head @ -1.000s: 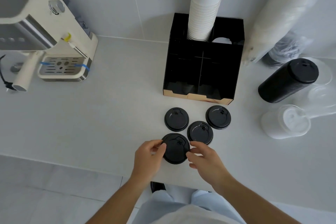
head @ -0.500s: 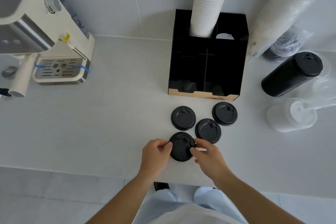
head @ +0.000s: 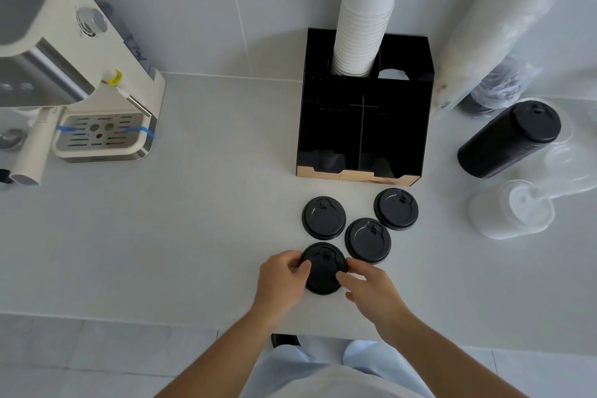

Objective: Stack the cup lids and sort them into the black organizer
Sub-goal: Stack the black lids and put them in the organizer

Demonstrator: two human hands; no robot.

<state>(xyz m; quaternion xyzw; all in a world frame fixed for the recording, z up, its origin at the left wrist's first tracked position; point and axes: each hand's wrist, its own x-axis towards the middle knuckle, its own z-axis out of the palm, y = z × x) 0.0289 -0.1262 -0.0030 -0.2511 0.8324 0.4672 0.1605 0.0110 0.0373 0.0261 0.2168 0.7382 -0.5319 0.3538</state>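
Several black cup lids lie on the white counter in front of the black organizer [head: 400, 126]. The nearest lid [head: 324, 271] is pinched between both hands: my left hand [head: 281, 279] grips its left rim, my right hand [head: 371, 289] its right rim. Three more lids lie apart beyond it: the left lid [head: 323, 217], the middle lid [head: 367, 239] and the right lid [head: 396, 209]. The organizer has dark front compartments with a divider between them.
A tall stack of white paper cups [head: 365, 26] stands in the organizer's back left slot. A cream espresso machine [head: 74, 81] sits at the left. A black sleeve of lids [head: 507, 139], clear plastic lids [head: 513, 208] and bagged cups [head: 504, 19] lie at the right.
Both hands have kept their hold on the nearest lid at the counter's front edge. My view has shifted a little; the other lids have not moved.
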